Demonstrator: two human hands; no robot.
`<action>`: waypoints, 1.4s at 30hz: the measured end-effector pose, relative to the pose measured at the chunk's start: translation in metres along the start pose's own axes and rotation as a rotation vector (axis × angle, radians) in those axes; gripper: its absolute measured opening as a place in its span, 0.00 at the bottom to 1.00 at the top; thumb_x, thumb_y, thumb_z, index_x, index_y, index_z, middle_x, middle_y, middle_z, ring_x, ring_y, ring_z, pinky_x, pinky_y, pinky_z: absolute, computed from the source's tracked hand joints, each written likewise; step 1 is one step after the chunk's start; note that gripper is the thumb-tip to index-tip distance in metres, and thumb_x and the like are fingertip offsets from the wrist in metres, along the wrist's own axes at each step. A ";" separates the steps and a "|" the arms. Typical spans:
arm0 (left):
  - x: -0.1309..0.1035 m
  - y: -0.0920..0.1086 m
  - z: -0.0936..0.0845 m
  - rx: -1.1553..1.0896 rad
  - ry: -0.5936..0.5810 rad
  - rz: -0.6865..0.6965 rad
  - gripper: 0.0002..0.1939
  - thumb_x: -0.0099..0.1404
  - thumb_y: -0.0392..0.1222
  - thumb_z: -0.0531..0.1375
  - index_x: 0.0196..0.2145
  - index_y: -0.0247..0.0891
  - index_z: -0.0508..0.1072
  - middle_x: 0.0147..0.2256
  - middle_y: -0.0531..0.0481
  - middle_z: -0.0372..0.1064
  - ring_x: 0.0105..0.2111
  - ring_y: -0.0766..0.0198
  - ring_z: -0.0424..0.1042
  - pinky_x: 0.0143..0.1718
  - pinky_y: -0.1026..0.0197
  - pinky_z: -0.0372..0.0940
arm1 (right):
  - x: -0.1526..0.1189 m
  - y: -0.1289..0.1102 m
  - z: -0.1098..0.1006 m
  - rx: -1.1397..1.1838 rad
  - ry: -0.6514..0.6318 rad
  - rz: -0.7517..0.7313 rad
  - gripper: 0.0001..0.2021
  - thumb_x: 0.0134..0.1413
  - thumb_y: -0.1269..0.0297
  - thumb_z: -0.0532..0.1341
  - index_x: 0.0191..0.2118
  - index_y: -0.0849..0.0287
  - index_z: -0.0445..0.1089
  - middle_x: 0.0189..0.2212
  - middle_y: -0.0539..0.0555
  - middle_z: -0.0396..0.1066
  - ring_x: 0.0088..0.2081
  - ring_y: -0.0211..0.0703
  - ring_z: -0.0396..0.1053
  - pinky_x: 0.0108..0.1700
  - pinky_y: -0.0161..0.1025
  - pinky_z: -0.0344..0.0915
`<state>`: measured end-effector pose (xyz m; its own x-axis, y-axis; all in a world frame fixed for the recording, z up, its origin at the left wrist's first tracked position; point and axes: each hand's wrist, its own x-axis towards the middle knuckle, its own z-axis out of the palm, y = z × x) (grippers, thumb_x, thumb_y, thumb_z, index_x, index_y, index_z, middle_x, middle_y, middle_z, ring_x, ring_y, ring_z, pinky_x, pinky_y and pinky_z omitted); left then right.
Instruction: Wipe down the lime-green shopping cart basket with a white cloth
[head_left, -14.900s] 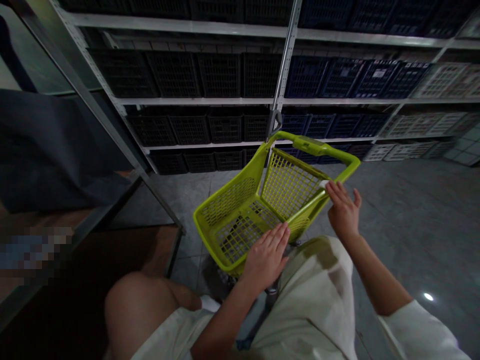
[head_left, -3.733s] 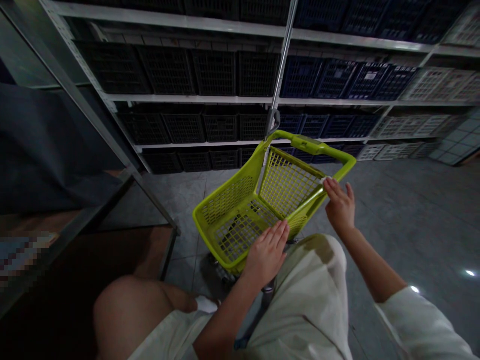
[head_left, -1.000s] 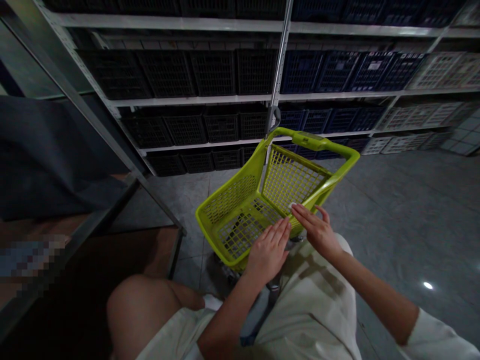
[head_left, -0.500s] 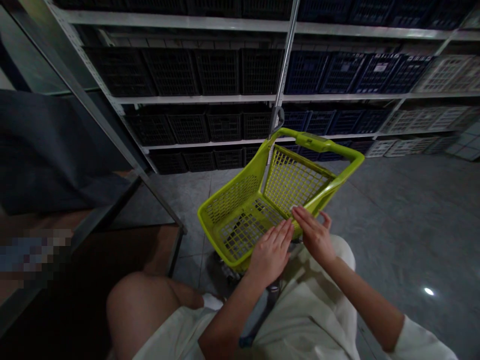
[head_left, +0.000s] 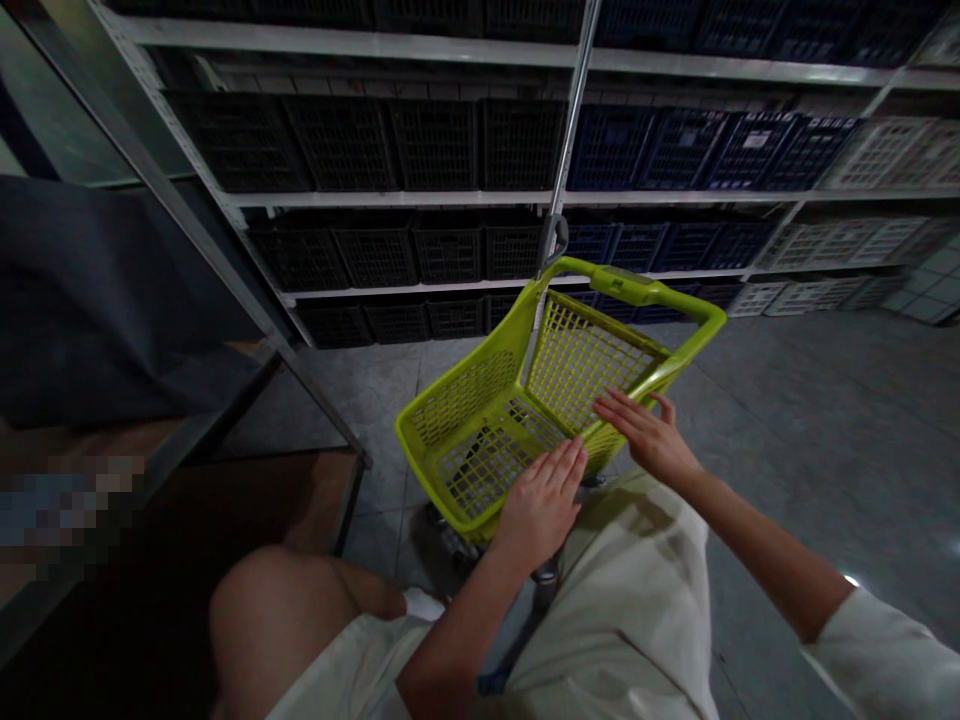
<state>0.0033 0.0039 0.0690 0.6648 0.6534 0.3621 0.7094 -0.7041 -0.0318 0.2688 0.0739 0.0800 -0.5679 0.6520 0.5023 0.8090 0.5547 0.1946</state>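
A small lime-green plastic shopping cart point(head_left: 480, 395) with a lattice basket stands in front of my knees. Nothing lies in its basket. Its handle point(head_left: 622, 287) rises at the far right, and a metal pole point(head_left: 574, 110) goes up from its back corner. My left hand point(head_left: 544, 495) lies flat over the near rim, fingers straight and close together. Farther along that rim, toward the handle, my right hand point(head_left: 649, 435) rests with fingers stretched over the edge and the thumb apart. Neither hand is wrapped round anything.
White shelves point(head_left: 405, 198) filled with black crates point(head_left: 435, 145), blue crates point(head_left: 682, 148) and pale crates point(head_left: 874, 155) run behind the cart. On the left is a metal-framed stand point(head_left: 315, 400) with dark cloth point(head_left: 112, 300). Grey tiled floor point(head_left: 810, 440) extends to the right.
My right hand has slid right along the cart's rim, away from my left hand, and a gap now shows between them. My left hand and the cart have hardly moved.
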 end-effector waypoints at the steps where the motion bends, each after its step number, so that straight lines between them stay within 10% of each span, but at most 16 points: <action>1: 0.000 0.000 0.000 0.001 -0.003 0.001 0.36 0.73 0.49 0.52 0.70 0.28 0.46 0.72 0.44 0.39 0.70 0.58 0.47 0.68 0.57 0.51 | -0.001 0.021 -0.002 -0.038 0.027 0.037 0.36 0.53 0.84 0.47 0.66 0.51 0.58 0.61 0.56 0.68 0.65 0.46 0.61 0.66 0.57 0.38; 6: 0.002 0.002 0.003 0.004 0.012 -0.011 0.36 0.73 0.49 0.51 0.71 0.28 0.45 0.72 0.43 0.40 0.70 0.57 0.48 0.67 0.56 0.52 | 0.004 0.067 -0.003 -0.167 0.212 0.334 0.31 0.55 0.82 0.47 0.63 0.57 0.63 0.61 0.60 0.68 0.66 0.52 0.59 0.66 0.61 0.36; 13: 0.001 -0.002 0.002 0.021 0.012 0.004 0.34 0.73 0.47 0.52 0.70 0.28 0.48 0.72 0.44 0.40 0.70 0.57 0.48 0.68 0.56 0.51 | 0.002 -0.065 0.014 0.074 0.086 0.131 0.36 0.52 0.83 0.49 0.67 0.55 0.56 0.61 0.58 0.68 0.64 0.45 0.62 0.68 0.52 0.40; 17: -0.002 -0.008 0.001 -0.003 0.006 0.012 0.35 0.73 0.47 0.51 0.71 0.29 0.45 0.72 0.44 0.39 0.71 0.58 0.46 0.68 0.57 0.50 | 0.000 -0.015 0.005 0.008 0.064 0.016 0.36 0.51 0.84 0.48 0.66 0.55 0.57 0.61 0.58 0.68 0.65 0.45 0.61 0.67 0.53 0.42; 23: 0.002 -0.015 0.001 -0.015 -0.014 0.030 0.36 0.73 0.48 0.52 0.71 0.29 0.44 0.72 0.45 0.39 0.71 0.58 0.46 0.68 0.56 0.49 | 0.008 0.093 0.005 -0.108 0.282 0.234 0.28 0.56 0.82 0.49 0.60 0.57 0.66 0.58 0.59 0.71 0.65 0.49 0.61 0.65 0.55 0.51; 42: -0.014 -0.101 -0.009 -0.111 0.019 0.003 0.33 0.75 0.52 0.48 0.71 0.40 0.44 0.70 0.47 0.50 0.69 0.61 0.52 0.62 0.55 0.58 | 0.070 0.039 0.036 0.117 0.369 0.304 0.25 0.55 0.77 0.53 0.58 0.58 0.68 0.55 0.62 0.72 0.64 0.57 0.60 0.66 0.65 0.54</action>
<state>-0.0796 0.0635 0.0754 0.6615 0.6466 0.3799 0.6763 -0.7333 0.0704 0.2550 0.1597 0.0919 -0.1998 0.5787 0.7907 0.8952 0.4359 -0.0928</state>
